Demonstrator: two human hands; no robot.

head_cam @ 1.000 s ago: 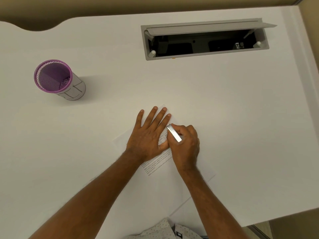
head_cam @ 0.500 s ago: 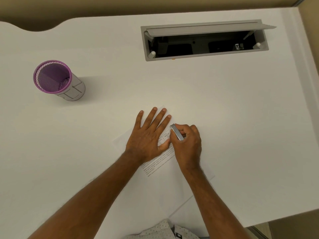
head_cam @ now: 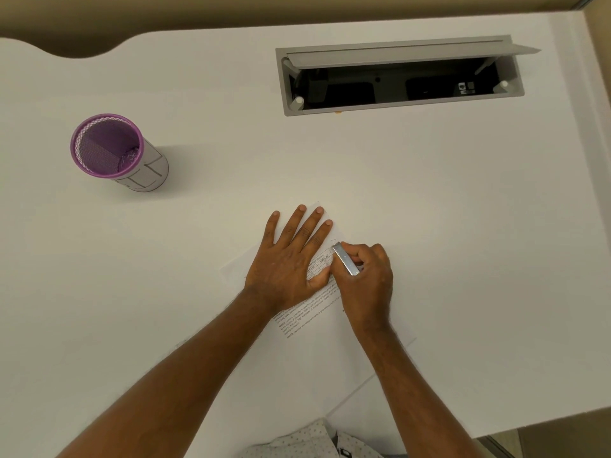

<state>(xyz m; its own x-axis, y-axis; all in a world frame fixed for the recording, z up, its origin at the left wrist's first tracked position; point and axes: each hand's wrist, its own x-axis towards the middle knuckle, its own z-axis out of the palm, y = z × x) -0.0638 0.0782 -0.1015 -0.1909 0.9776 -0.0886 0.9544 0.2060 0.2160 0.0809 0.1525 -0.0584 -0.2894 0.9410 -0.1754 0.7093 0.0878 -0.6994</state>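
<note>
A printed sheet of paper (head_cam: 317,345) lies at an angle on the white desk (head_cam: 429,226), near the front edge. My left hand (head_cam: 291,262) presses flat on the sheet's upper part, fingers spread and straight. Just to its right, my right hand (head_cam: 363,279) grips a small silver metal tool (head_cam: 345,258), its tip down at the paper's right edge close to my left index finger. Which kind of tool it is I cannot tell.
A purple mesh pen cup (head_cam: 114,148) stands at the left of the desk. At the back right, a grey cable hatch (head_cam: 400,74) sits with its lid raised over a dark cavity. The desk's right edge runs near the wall.
My right hand has shifted slightly to the right along the paper's edge with the silver tool. My left hand stays pressed flat on the sheet.
</note>
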